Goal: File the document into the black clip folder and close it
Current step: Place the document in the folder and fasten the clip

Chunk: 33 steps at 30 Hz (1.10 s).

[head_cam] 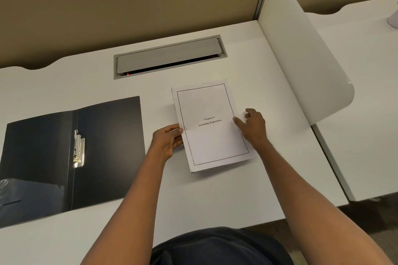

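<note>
A white stack of paper, the document (212,127), lies on the desk right of centre, its cover reading "Chapter 6 Learning Experience". My left hand (168,140) grips the document's left edge, thumb on top and fingers underneath. My right hand (253,126) rests at the right edge, thumb touching the sheet, fingers spread. The black clip folder (107,146) lies open and flat on the left of the desk. Its metal clip (79,149) sits along the spine, and whether the clip is raised I cannot tell.
The white desk (215,196) has a grey cable hatch (169,57) at the back. A tan partition wall (129,11) stands behind it. A curved white divider (301,54) rises on the right, with another desk (361,71) beyond.
</note>
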### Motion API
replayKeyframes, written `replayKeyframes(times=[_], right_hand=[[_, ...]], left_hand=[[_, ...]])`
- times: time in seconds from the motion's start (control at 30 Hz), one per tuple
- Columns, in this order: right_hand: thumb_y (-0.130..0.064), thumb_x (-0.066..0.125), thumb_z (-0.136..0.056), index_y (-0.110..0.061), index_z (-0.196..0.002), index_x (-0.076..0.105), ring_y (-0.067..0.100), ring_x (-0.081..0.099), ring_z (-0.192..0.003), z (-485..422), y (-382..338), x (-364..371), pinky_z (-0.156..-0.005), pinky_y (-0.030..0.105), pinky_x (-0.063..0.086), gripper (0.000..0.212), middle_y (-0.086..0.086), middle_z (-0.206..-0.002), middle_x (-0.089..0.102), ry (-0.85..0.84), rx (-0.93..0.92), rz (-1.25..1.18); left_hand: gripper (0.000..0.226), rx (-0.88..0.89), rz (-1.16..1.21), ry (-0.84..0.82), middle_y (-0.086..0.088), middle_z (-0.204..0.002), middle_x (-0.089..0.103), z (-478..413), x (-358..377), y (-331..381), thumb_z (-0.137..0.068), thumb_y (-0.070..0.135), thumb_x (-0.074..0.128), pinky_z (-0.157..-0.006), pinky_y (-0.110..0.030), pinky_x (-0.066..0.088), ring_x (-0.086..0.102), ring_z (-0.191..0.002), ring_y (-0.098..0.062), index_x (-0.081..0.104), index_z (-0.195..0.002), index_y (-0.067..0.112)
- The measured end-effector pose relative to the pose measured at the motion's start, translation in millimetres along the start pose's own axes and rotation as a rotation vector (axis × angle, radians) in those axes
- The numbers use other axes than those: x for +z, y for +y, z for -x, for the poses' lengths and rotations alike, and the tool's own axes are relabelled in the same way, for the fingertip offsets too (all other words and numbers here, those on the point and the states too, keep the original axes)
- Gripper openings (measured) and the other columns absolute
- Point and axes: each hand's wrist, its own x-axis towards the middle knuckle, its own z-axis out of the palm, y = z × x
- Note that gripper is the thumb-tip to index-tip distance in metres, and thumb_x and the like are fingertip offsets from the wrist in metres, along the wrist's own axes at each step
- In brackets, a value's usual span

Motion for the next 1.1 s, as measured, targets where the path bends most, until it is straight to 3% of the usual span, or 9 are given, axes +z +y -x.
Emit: replayKeyframes(times=[0.1, 0.17, 0.23, 0.4, 0.53, 0.67, 0.8, 0.97, 1.1], right_hand=[[-0.039, 0.072, -0.091, -0.012, -0.127, 0.061, 0.019, 0.063, -0.104, -1.8, -11.4, -3.8, -0.092, 0.031, 0.051, 0.046, 0.003, -0.114, 0.066, -0.125, 0.052, -0.139], [-0.034, 0.071, -0.093, -0.017, -0.094, 0.068, 0.013, 0.060, -0.075, 1.5, -19.6, -3.0, -0.069, 0.022, 0.050, 0.017, -0.005, -0.087, 0.066, -0.256, 0.089, -0.295], [-0.026, 0.069, -0.093, -0.011, -0.076, 0.058, 0.020, 0.041, -0.063, 7.7, -28.7, 0.7, -0.064, 0.028, 0.039, 0.026, 0.001, -0.071, 0.050, -0.351, 0.090, -0.372], [-0.014, 0.071, -0.091, -0.005, -0.089, 0.061, 0.026, 0.038, -0.085, 27.1, -51.6, 29.3, -0.079, 0.039, 0.034, 0.013, 0.008, -0.092, 0.045, -0.443, 0.084, -0.443], [-0.010, 0.074, -0.088, 0.022, -0.091, 0.053, 0.025, 0.047, -0.083, 44.5, -67.8, 65.3, -0.078, 0.040, 0.042, 0.038, 0.011, -0.089, 0.051, -0.485, 0.060, -0.427], [-0.008, 0.076, -0.087, 0.024, -0.095, 0.053, 0.024, 0.049, -0.081, 66.0, -89.5, 102.4, -0.077, 0.040, 0.047, 0.041, 0.011, -0.086, 0.051, -0.486, 0.045, -0.414], [-0.007, 0.075, -0.088, 0.000, -0.075, 0.058, 0.023, 0.044, -0.076, 84.9, -112.0, 139.4, -0.075, 0.036, 0.046, 0.023, 0.009, -0.078, 0.043, -0.510, 0.034, -0.411], [-0.005, 0.074, -0.089, -0.016, -0.063, 0.070, 0.012, 0.063, -0.064, 99.9, -126.0, 181.0, -0.068, 0.023, 0.056, 0.028, -0.003, -0.065, 0.067, -0.521, 0.098, -0.448], [-0.004, 0.072, -0.091, -0.022, -0.057, 0.075, 0.004, 0.066, -0.059, 109.9, -133.1, 203.0, -0.061, 0.018, 0.055, 0.039, -0.010, -0.062, 0.069, -0.541, 0.141, -0.481]], left_hand=[[0.018, 0.015, 0.005, -0.034, -0.007, -0.084, 0.082, -1.0, -15.8, 7.1, -0.089, -0.005, 0.072, -0.061, -0.028, 0.063, 0.080, -0.072, -0.021, 0.073, -0.102, 0.007], [0.018, 0.025, 0.011, -0.047, -0.006, -0.084, 0.082, -0.5, -27.2, 12.5, -0.089, -0.005, 0.072, -0.061, -0.028, 0.063, 0.080, -0.072, -0.019, 0.074, -0.101, 0.009], [0.018, 0.035, 0.016, -0.054, -0.005, -0.084, 0.082, 0.8, -40.8, 17.6, -0.089, -0.004, 0.072, -0.060, -0.028, 0.063, 0.080, -0.071, -0.019, 0.073, -0.100, 0.010], [0.017, 0.038, 0.010, -0.022, -0.007, -0.091, 0.082, 6.0, -87.6, 27.9, -0.091, -0.003, 0.072, -0.062, -0.028, 0.064, 0.080, -0.075, -0.019, 0.073, -0.103, 0.009], [0.016, 0.038, 0.021, 0.015, -0.009, -0.094, 0.080, 11.8, -133.7, 34.3, -0.091, -0.005, 0.070, -0.060, -0.027, 0.063, 0.080, -0.072, -0.019, 0.072, -0.104, 0.005], [0.014, 0.042, 0.002, 0.055, -0.010, -0.092, 0.081, 16.0, -181.6, 41.9, -0.090, -0.005, 0.072, -0.062, -0.029, 0.065, 0.081, -0.074, -0.020, 0.073, -0.099, 0.007], [0.017, 0.066, -0.037, 0.085, -0.010, -0.096, 0.082, 15.8, -228.0, 51.7, -0.089, -0.002, 0.074, -0.063, -0.030, 0.065, 0.081, -0.081, -0.022, 0.074, -0.102, 0.008], [0.016, 0.121, -0.138, 0.129, -0.010, -0.100, 0.081, 12.4, -270.9, 63.6, -0.089, 0.001, 0.075, -0.071, -0.031, 0.065, 0.081, -0.087, -0.022, 0.074, -0.103, 0.010], [0.010, 0.205, -0.299, 0.173, -0.007, -0.096, 0.080, 10.9, -297.3, 75.9, -0.091, 0.007, 0.075, -0.068, -0.028, 0.065, 0.081, -0.081, -0.019, 0.077, -0.101, 0.011]])
